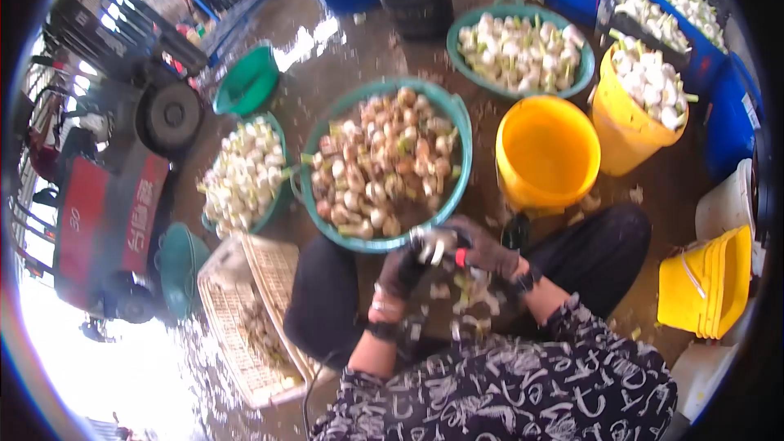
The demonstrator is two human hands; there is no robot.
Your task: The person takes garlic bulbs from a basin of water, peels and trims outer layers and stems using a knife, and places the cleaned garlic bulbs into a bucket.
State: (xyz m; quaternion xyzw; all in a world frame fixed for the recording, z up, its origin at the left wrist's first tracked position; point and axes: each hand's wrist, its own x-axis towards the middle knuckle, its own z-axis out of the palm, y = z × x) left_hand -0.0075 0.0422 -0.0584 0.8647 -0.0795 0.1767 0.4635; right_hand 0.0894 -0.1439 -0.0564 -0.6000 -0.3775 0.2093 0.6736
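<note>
My left hand (pixel 402 268), in a dark glove, is closed around a pale garlic bulb (pixel 438 243) at the near rim of a large green tub (pixel 466 165). My right hand (pixel 492 251), gloved too, comes in from the right and grips a small tool with a red handle (pixel 461 257). Its blade is blurred and partly hidden between the hands. Brownish, unpeeled garlic bulbs (pixel 384 159) fill the tub in front of me. Pale peelings (pixel 474 294) lie below my hands, between my legs.
Right of the tub stand an open yellow bucket (pixel 548 151) and a yellow bucket (pixel 625 143) heaped with white garlic. A green basin (pixel 585 73) of garlic sits behind; another garlic tub (pixel 278 139) is at left. A crate (pixel 220 310) lies by my left knee. A red forklift (pixel 106 212) stands at left.
</note>
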